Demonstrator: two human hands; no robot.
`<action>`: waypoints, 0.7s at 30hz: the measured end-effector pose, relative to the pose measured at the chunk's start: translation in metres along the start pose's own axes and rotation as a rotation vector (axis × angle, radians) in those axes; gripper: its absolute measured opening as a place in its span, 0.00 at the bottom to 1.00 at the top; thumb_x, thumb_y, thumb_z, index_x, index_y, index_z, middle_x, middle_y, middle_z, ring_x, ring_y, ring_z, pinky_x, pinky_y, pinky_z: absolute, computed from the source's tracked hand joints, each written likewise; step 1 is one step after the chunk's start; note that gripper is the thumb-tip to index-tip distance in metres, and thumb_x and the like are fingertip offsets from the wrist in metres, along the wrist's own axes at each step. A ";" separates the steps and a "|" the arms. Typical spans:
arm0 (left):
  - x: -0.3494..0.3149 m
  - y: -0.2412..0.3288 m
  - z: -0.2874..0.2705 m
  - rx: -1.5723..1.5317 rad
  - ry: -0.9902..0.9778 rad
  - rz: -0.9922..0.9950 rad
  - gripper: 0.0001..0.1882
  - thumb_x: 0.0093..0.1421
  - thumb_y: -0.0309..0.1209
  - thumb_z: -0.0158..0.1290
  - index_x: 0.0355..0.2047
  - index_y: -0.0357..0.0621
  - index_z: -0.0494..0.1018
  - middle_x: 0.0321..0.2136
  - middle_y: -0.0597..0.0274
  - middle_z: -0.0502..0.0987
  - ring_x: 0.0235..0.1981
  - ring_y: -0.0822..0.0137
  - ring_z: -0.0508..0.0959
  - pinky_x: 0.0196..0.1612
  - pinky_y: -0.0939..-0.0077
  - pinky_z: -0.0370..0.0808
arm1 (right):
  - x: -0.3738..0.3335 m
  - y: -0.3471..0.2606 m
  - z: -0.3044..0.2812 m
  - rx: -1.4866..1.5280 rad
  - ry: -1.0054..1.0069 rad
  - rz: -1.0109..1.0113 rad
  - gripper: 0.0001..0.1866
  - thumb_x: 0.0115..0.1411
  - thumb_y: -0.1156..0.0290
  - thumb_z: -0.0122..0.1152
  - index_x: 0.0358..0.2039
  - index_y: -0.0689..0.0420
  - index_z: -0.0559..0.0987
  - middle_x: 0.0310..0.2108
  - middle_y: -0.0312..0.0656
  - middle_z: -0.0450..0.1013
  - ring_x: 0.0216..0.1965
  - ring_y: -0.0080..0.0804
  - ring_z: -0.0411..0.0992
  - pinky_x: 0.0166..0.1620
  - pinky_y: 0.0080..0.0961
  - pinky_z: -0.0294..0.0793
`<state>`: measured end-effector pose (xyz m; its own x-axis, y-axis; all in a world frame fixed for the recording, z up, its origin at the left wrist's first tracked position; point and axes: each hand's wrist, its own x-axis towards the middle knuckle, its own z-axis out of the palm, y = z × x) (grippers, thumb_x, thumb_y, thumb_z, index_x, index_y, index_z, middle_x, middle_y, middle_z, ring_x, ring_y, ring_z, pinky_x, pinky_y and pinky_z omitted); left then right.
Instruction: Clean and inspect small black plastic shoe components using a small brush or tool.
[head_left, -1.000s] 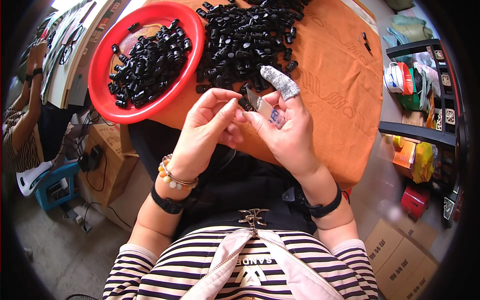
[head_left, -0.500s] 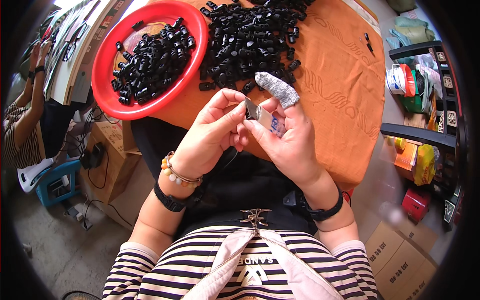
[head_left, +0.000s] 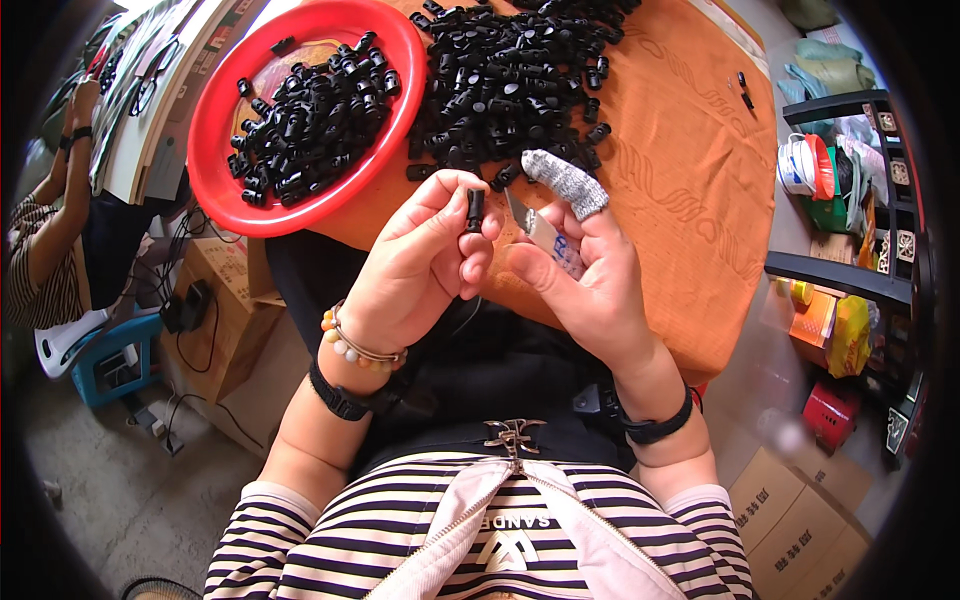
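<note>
Pinched upright between the thumb and fingers of my left hand is a small black barrel-shaped plastic piece, like a cord lock. My right hand grips a short flat blade by its pale wrapped handle, which has blue marks on it. The blade's tip points toward the held piece, with a small gap between them. A grey knitted finger cover sits on the raised index finger of my right hand. Just beyond both hands lies a heap of similar black pieces.
A red basin holding many black pieces stands at the left on the orange tablecloth. Right of the table are a dark shelf and cardboard boxes. Another person's arm shows at far left, near a blue stool.
My hands have moved apart. The blade has drawn away to the right, and the black piece in my left hand now shows upright between the fingers. The view has shifted slightly.
</note>
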<state>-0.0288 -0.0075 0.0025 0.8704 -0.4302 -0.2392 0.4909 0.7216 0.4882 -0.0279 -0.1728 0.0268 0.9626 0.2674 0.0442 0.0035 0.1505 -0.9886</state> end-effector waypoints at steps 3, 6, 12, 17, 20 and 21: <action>0.001 -0.001 -0.003 0.014 -0.011 0.008 0.09 0.64 0.35 0.42 0.43 0.49 0.63 0.29 0.65 0.70 0.22 0.78 0.70 0.21 0.88 0.66 | -0.001 -0.002 -0.007 -0.036 -0.054 0.025 0.21 0.56 0.76 0.56 0.50 0.63 0.66 0.36 0.40 0.72 0.37 0.22 0.71 0.41 0.17 0.70; 0.001 -0.002 -0.002 0.019 -0.012 0.002 0.09 0.64 0.35 0.42 0.43 0.50 0.63 0.28 0.65 0.70 0.21 0.78 0.69 0.21 0.88 0.66 | -0.002 -0.001 -0.010 -0.129 -0.063 0.043 0.19 0.56 0.76 0.56 0.48 0.63 0.68 0.38 0.41 0.72 0.39 0.22 0.70 0.42 0.19 0.69; 0.002 -0.006 0.000 0.020 0.030 -0.003 0.08 0.63 0.34 0.42 0.42 0.50 0.62 0.27 0.67 0.70 0.20 0.79 0.69 0.21 0.88 0.65 | -0.001 0.004 -0.005 -0.021 -0.052 0.092 0.18 0.55 0.76 0.57 0.47 0.63 0.69 0.40 0.41 0.72 0.38 0.21 0.70 0.41 0.18 0.70; 0.004 -0.010 0.004 0.042 0.044 -0.011 0.06 0.63 0.33 0.43 0.40 0.50 0.62 0.25 0.68 0.70 0.19 0.81 0.69 0.20 0.89 0.66 | 0.000 0.005 -0.004 0.015 -0.038 0.101 0.19 0.54 0.75 0.59 0.46 0.64 0.69 0.37 0.39 0.72 0.35 0.18 0.70 0.39 0.15 0.71; 0.003 -0.012 0.004 0.032 -0.001 -0.019 0.06 0.64 0.34 0.42 0.39 0.50 0.62 0.25 0.67 0.71 0.19 0.81 0.69 0.21 0.89 0.66 | 0.002 0.003 -0.008 0.036 -0.002 0.091 0.19 0.53 0.77 0.60 0.46 0.64 0.68 0.34 0.37 0.72 0.34 0.16 0.69 0.37 0.13 0.70; 0.003 -0.012 0.006 0.067 -0.012 -0.020 0.06 0.64 0.34 0.42 0.39 0.50 0.62 0.25 0.67 0.71 0.19 0.81 0.69 0.21 0.89 0.66 | 0.002 0.006 -0.010 0.034 0.003 0.090 0.19 0.53 0.77 0.60 0.46 0.64 0.68 0.34 0.37 0.72 0.34 0.16 0.69 0.37 0.13 0.70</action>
<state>-0.0324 -0.0207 0.0013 0.8596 -0.4509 -0.2401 0.5045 0.6750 0.5384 -0.0231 -0.1806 0.0199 0.9593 0.2787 -0.0450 -0.0920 0.1580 -0.9831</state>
